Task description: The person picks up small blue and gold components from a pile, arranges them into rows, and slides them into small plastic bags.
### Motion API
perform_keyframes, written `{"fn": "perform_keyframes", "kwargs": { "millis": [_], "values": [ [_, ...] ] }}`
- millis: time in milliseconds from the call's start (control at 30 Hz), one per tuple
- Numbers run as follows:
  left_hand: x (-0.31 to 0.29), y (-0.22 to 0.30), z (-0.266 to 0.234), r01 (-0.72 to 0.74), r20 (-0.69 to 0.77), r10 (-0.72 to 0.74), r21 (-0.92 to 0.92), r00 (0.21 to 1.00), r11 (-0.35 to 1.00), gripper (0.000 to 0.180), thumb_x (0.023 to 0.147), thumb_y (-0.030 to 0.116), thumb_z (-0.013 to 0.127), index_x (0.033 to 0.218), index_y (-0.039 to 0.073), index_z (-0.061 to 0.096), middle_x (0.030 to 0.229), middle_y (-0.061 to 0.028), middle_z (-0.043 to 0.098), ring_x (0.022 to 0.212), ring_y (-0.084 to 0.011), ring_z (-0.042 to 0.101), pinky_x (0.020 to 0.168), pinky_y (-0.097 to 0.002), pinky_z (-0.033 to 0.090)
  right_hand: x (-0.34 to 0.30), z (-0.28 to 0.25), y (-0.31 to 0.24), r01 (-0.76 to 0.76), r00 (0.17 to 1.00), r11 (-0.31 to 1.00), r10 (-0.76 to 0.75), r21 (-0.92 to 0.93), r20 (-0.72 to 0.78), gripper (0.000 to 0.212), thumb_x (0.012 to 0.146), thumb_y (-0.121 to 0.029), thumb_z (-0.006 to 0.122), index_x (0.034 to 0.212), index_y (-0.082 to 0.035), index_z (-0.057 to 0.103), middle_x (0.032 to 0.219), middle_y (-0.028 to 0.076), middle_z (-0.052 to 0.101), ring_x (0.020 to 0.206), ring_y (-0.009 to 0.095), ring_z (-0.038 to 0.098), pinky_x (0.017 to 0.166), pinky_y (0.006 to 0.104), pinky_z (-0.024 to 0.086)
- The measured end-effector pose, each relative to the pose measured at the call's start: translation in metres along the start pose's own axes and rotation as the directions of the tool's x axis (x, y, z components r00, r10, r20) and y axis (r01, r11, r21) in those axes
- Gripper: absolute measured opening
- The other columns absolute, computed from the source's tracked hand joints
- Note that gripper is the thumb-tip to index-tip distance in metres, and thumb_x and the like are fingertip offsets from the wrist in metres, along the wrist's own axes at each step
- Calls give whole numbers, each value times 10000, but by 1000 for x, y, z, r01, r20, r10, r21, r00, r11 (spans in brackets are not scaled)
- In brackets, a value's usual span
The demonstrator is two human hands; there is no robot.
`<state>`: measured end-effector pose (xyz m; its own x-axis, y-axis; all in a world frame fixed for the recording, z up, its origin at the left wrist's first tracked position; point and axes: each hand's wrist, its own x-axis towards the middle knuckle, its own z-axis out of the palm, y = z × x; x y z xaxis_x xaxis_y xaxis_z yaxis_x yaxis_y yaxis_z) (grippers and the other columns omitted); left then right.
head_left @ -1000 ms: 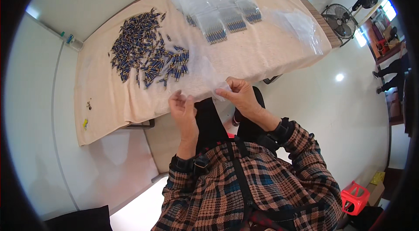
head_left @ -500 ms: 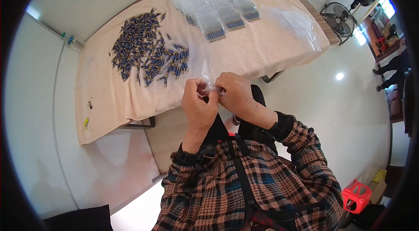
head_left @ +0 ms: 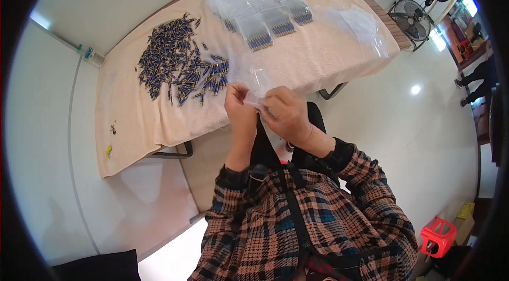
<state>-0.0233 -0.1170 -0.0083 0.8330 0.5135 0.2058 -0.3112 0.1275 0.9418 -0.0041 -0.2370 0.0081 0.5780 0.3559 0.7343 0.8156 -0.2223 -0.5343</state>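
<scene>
A clear plastic bag (head_left: 259,80) is held by its near edge between my two hands, at the front edge of the cloth-covered table. My left hand (head_left: 241,107) pinches the bag's left corner. On the other side, my right hand (head_left: 286,114) grips the edge with bent fingers. I see nothing inside the bag. Just left of it, a heap of small blue parts with brass-coloured ends (head_left: 169,55) spreads over the cloth, its nearest pieces lying close to my left hand.
Filled clear bags (head_left: 260,15) with rows of the same parts overlap at the far side. A stack of flat clear bags (head_left: 355,26) lies on the far right of the peach cloth (head_left: 159,127). A fan (head_left: 411,21) and a red stool (head_left: 439,236) stand on the floor.
My fingers have shifted along the bag's edge and the hands are slightly farther apart. More of the bag now shows, spread flatter above them. The camera view has moved a little.
</scene>
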Motion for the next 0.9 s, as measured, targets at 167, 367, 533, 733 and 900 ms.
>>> {"fn": "perform_keyframes", "kwargs": {
  "millis": [167,367,533,733,900],
  "values": [
    [1,-6,10,186,-67,-213,-288,975,939,183,775,-60,567,897,33,467,869,3,500,764,-99,482,679,-229,410,5,-3,10,6,1000,986,-8,-166,-10,178,699,-18,689,825,-57,570,833,90,572,699,280,592,578,345,472],
    [-8,-15,16,-228,125,193,450,973,863,161,811,-53,523,935,35,468,826,-44,504,723,-121,483,656,-252,436,18,-5,27,-128,990,980,119,-155,-70,174,719,-36,671,859,-60,571,814,84,570,701,281,592,582,356,466],
    [-17,-8,13,-18,50,1,336,999,942,154,792,-69,501,918,17,481,801,-118,500,678,-201,511,624,-320,446,12,2,41,-175,982,970,161,-169,-96,161,747,-52,662,879,-58,570,820,88,577,702,272,600,578,355,467],
    [4,2,-3,-429,189,414,651,891,626,88,819,-21,578,870,14,514,798,-111,508,662,-187,522,576,-305,424,3,6,26,-214,976,968,216,-135,3,161,773,-80,627,925,-94,575,872,64,572,763,261,595,610,334,480],
    [-1,20,-2,-361,215,297,671,931,647,68,824,26,594,859,33,537,785,-148,533,660,-311,553,581,-372,442,-1,-22,18,228,974,936,-222,-269,54,191,765,-101,635,949,-69,594,886,43,577,755,212,596,611,287,483]
  ]
}}
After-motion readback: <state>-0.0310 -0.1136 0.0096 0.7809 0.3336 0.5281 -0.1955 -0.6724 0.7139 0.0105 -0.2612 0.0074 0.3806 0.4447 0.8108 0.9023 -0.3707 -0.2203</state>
